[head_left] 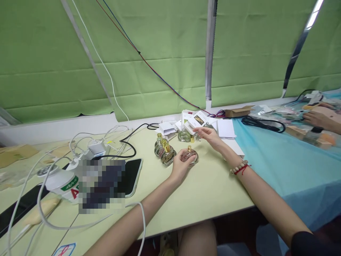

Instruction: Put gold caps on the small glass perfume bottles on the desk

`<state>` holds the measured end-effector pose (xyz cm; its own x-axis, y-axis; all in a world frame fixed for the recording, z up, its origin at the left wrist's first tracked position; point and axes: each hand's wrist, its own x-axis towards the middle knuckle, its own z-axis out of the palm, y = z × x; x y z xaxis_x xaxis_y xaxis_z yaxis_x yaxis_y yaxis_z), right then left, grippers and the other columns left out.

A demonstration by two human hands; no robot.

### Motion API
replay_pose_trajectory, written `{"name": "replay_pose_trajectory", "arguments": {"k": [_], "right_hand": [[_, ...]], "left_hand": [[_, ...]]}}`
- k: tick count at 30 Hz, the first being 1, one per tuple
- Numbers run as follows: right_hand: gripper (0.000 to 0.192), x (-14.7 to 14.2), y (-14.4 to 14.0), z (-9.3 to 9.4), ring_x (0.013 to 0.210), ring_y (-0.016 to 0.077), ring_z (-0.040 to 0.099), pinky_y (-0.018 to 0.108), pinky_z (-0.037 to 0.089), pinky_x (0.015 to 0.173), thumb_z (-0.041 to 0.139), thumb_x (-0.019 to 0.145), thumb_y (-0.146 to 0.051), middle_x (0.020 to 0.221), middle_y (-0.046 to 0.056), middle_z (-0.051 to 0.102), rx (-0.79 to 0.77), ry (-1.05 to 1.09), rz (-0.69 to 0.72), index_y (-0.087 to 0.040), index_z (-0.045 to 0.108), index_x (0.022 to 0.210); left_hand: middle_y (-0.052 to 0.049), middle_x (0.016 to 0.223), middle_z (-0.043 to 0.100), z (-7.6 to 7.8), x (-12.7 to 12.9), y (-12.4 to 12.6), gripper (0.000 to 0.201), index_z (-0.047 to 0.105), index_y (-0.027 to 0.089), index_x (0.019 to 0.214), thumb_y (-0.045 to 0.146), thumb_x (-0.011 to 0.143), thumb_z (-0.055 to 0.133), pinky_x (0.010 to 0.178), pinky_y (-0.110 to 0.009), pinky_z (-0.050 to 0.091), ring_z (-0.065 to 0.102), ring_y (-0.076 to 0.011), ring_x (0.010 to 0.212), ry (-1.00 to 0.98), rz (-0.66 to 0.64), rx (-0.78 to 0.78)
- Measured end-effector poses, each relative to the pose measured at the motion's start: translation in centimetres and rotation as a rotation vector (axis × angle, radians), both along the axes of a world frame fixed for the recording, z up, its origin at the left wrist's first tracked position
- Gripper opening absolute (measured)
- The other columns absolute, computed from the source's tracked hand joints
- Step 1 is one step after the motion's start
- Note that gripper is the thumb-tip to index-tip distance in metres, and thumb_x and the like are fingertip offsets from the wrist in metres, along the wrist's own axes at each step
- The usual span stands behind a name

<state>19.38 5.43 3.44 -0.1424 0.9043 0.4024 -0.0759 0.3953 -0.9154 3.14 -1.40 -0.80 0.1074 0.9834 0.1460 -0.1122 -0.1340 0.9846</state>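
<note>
My left hand [181,164] cups a small round glass perfume bottle [192,155] with a gold cap, resting on the pale yellow-green table [207,192]. My right hand [209,137] reaches forward with fingers apart, just short of a heap of small white boxes [192,121]; it holds nothing. A beaded bracelet with a red string [239,167] sits on my right wrist. Three more gold-capped bottles [163,149] stand grouped left of the held one, and another bottle [183,135] stands by the boxes.
A phone [131,176] lies face up at left among white and black cables [106,145], beside a white tub [62,183]. A blue cloth [279,163] covers the right side, where another person's hand [321,119] works. Green blinds hang behind.
</note>
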Motion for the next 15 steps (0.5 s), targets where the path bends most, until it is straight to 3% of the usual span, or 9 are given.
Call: {"name": "replay_pose_trajectory", "arguments": {"k": [5, 7, 9, 12, 15], "right_hand": [[0.042, -4.1, -2.3, 2.3, 0.097, 0.0198, 0.059, 0.033, 0.045, 0.083, 0.050, 0.080, -0.054, 0.104, 0.007, 0.066, 0.167, -0.275, 0.056, -0.019, 0.067, 0.096], [0.045, -5.9, -3.2, 3.2, 0.104, 0.0219, 0.056, 0.036, 0.042, 0.088, 0.039, 0.086, -0.053, 0.112, 0.008, 0.063, 0.217, -0.536, 0.004, -0.020, 0.063, 0.106], [0.050, -7.3, -3.6, 3.7, 0.111, 0.0268, 0.052, 0.042, 0.038, 0.091, 0.032, 0.089, -0.052, 0.121, 0.012, 0.057, 0.148, -0.864, -0.049, -0.018, 0.054, 0.119], [0.056, -8.4, -3.6, 3.5, 0.115, 0.0321, 0.049, 0.045, 0.037, 0.089, 0.027, 0.090, -0.050, 0.126, 0.019, 0.052, 0.017, -1.204, -0.086, -0.013, 0.040, 0.131], [0.056, -8.4, -3.3, 2.6, 0.117, 0.0309, 0.047, 0.043, 0.034, 0.091, 0.027, 0.092, -0.044, 0.123, 0.020, 0.054, 0.214, -1.297, -0.090, -0.010, 0.032, 0.136]], "left_hand": [[-0.008, 0.093, 0.068, 0.2, 0.2, -0.1, 0.032, 0.062, 0.016, 0.091, 0.026, 0.062, 0.073, 0.085, -0.034, 0.048, 0.064, -0.0193, 0.090, -0.020, -0.009, 0.062], [-0.008, 0.091, 0.068, 0.1, 0.2, -0.1, 0.032, 0.060, 0.015, 0.090, 0.027, 0.062, 0.072, 0.079, -0.034, 0.050, 0.064, -0.0207, 0.088, -0.041, -0.023, 0.040], [-0.009, 0.091, 0.068, 0.0, 0.2, 0.0, 0.034, 0.059, 0.013, 0.090, 0.027, 0.062, 0.072, 0.073, -0.033, 0.052, 0.064, -0.0225, 0.088, -0.056, -0.026, 0.007], [-0.011, 0.094, 0.068, -0.3, 0.1, 0.3, 0.035, 0.059, 0.012, 0.089, 0.026, 0.060, 0.072, 0.072, -0.033, 0.052, 0.063, -0.0239, 0.089, -0.055, 0.005, -0.011], [-0.012, 0.094, 0.068, -0.4, -0.1, 0.7, 0.037, 0.060, 0.011, 0.090, 0.024, 0.058, 0.072, 0.072, -0.034, 0.053, 0.063, -0.0251, 0.089, -0.025, -0.003, -0.018]]}}
